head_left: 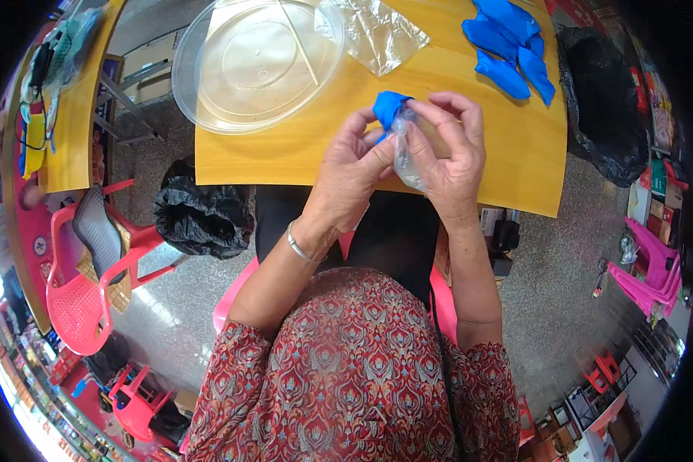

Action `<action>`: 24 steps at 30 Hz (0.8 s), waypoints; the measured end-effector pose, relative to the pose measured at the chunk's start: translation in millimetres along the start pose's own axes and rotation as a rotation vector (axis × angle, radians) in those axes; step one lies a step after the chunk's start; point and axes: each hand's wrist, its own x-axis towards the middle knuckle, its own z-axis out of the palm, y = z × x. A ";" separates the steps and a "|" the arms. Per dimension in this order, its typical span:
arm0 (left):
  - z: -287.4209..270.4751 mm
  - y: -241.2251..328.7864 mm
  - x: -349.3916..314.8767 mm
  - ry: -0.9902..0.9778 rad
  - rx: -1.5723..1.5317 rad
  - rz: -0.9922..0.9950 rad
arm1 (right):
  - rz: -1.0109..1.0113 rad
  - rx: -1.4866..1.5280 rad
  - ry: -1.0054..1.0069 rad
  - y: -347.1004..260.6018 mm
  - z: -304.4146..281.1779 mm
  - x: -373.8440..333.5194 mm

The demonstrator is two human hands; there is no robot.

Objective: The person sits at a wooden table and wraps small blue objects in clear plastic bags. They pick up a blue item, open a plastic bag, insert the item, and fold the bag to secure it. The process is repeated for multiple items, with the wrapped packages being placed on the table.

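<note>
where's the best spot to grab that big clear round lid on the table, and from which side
Probably the near rim of the clear round lid, where it juts past the front edge of the wooden table, taken from below and in front. The lid lies flat and wide, so only the thin rim offers a pinch. Both hands are busy: left hand, right hand.

Blue piece (390,106), seemingly clear bag (405,151)

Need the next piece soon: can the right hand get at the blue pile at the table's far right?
Probably yes: bare tabletop lies between right hand and blue pile, but it's pinching a clear bag.
</note>
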 end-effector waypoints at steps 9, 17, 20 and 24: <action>-0.5 10.5 -12.7 0.069 0.042 -0.030 | -0.078 0.531 -0.159 -11.2 -15.5 3.0; -7.0 7.4 -7.2 0.037 0.265 0.007 | -0.254 0.173 -0.247 3.2 -5.7 -10.3; -6.4 10.2 -5.6 0.065 0.650 0.019 | -0.193 0.201 -0.234 14.7 0.8 -9.7; -12.1 17.5 -1.4 0.117 1.448 0.309 | -0.099 0.190 -0.298 21.4 8.0 -13.0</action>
